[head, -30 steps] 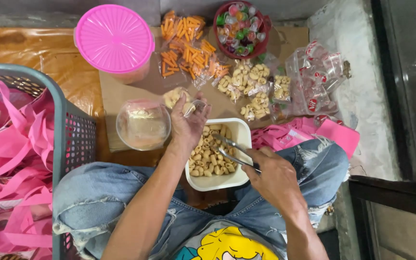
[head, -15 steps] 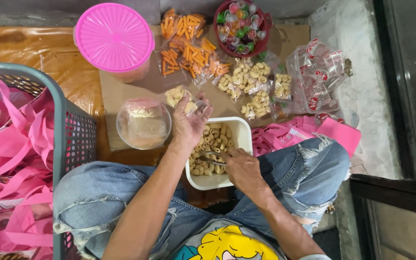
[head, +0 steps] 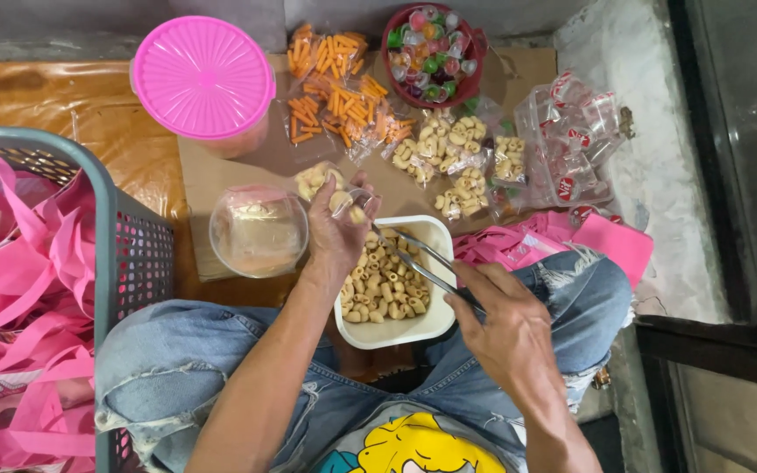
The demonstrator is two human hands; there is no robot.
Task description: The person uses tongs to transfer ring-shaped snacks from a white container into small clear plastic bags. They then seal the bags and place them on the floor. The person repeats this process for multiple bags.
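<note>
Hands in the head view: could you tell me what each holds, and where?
Left hand holds a small clear bag at its mouth; right hand grips metal tongs by their rear end.

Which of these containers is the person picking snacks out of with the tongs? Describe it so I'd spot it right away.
Start at the torn blue jeans at the bottom; between the knees sits a white rectangular plastic tub part-filled with pale tube-shaped snacks. The right hand points metal tongs into it. Unlike the round clear bowl to its left and the round pink-lidded container, it is white, square-cornered and open.
</note>
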